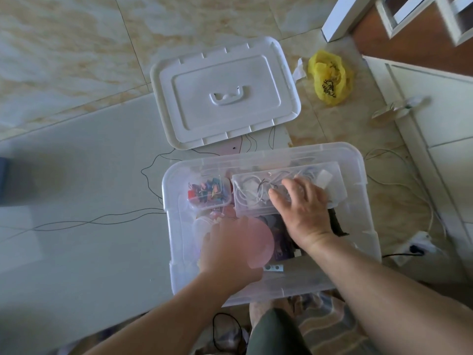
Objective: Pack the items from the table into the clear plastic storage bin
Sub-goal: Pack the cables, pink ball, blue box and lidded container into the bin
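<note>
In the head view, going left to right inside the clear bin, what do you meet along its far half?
Bin's left wall → small clear box of colourful clips → long clear case of white cables → right hand resting on that case → bin's right wall.

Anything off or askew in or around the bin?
Thin black thread trails loose across the table and under the bin. The cable box sits tilted on the contents. Nothing spilled or broken.
</note>
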